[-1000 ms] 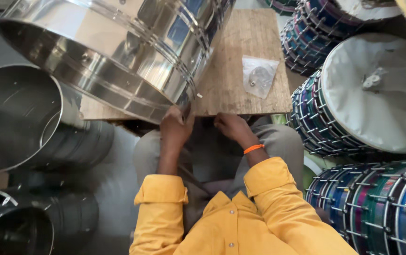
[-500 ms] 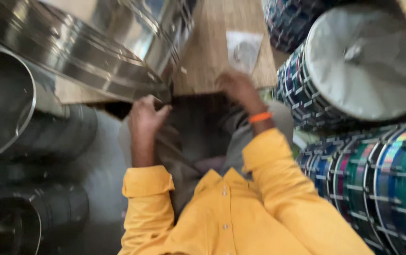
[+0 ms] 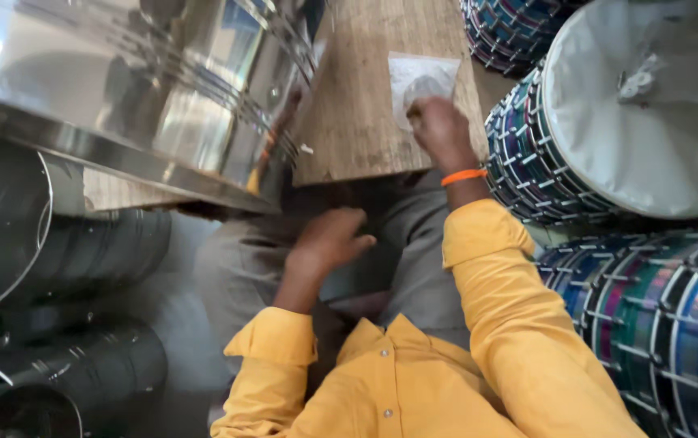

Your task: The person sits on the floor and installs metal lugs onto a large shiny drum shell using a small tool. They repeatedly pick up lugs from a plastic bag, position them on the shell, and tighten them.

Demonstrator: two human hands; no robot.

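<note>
A shiny steel drum shell (image 3: 146, 89) lies on its side on a wooden board (image 3: 365, 105) in front of me. My right hand (image 3: 440, 130), with an orange band at the wrist, reaches onto a small clear plastic bag (image 3: 422, 77) on the board, fingers curled on it. My left hand (image 3: 328, 239) hangs loosely curled over my lap below the board's edge, holding nothing I can see. I wear a yellow shirt and grey trousers.
Finished drums with coloured shells and white lacing, one with a grey skin (image 3: 649, 113), crowd the right side (image 3: 665, 316). Bare steel shells (image 3: 8, 219) are stacked on the left, more (image 3: 57, 381) below them.
Both hands left the near edge of the steel shell. My right hand moved forward onto the plastic bag; my left hand dropped toward my lap. The camera tilted closer.
</note>
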